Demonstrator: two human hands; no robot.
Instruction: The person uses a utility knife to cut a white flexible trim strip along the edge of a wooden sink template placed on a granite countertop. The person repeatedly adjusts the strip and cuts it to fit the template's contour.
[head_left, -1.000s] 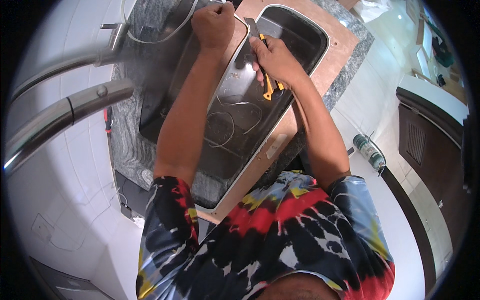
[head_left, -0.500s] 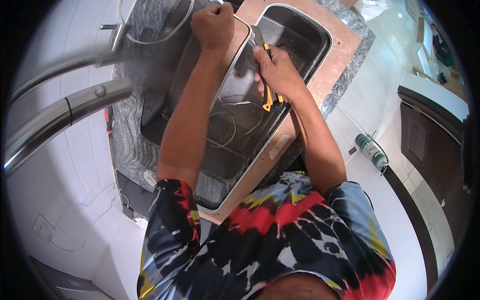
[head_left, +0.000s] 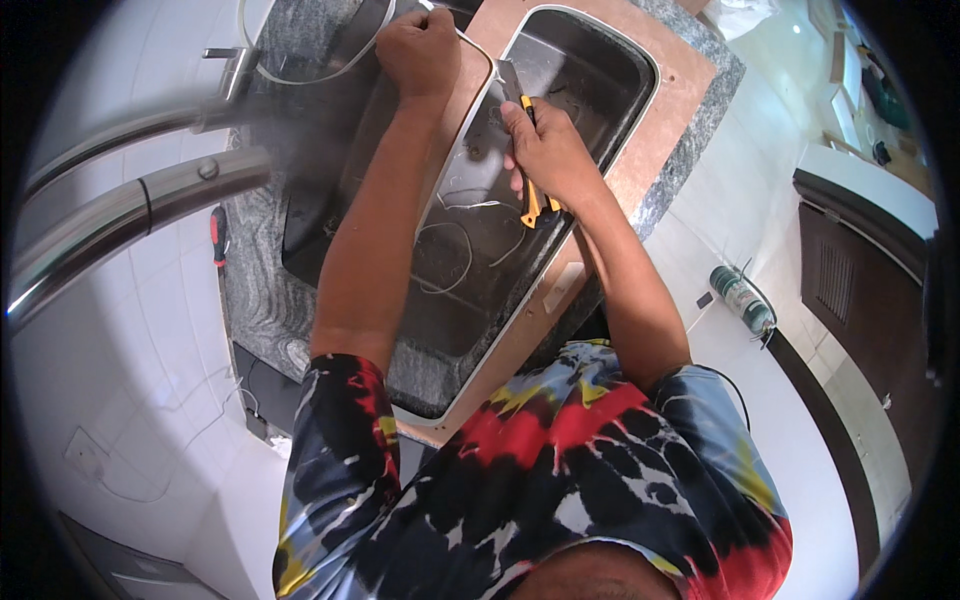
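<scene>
My right hand [head_left: 548, 150] is wrapped round a yellow-and-black utility knife [head_left: 540, 212]. The knife's blade points away from me, close to the white-edged rim between two dark sink basins [head_left: 460, 320]. My left hand [head_left: 420, 58] is closed in a fist over the far end of that rim. A bit of white strip [head_left: 428, 4] shows at its fingertips; the fingers hide the rest. Loose white strands [head_left: 468, 250] lie curled inside the nearer basin. Brown board [head_left: 690, 62] surrounds the basins' outer sides.
A chrome tap [head_left: 150, 205] reaches in from the left, above the grey stone counter [head_left: 255, 290]. A long white strip [head_left: 300, 82] loops beside the tap. A red-and-black screwdriver [head_left: 218, 235] lies by the wall. A green cylinder [head_left: 742, 300] is on the right.
The view has shifted slightly. My right hand and the knife have come a little towards me along the rim. My left hand remains closed at the far end.
</scene>
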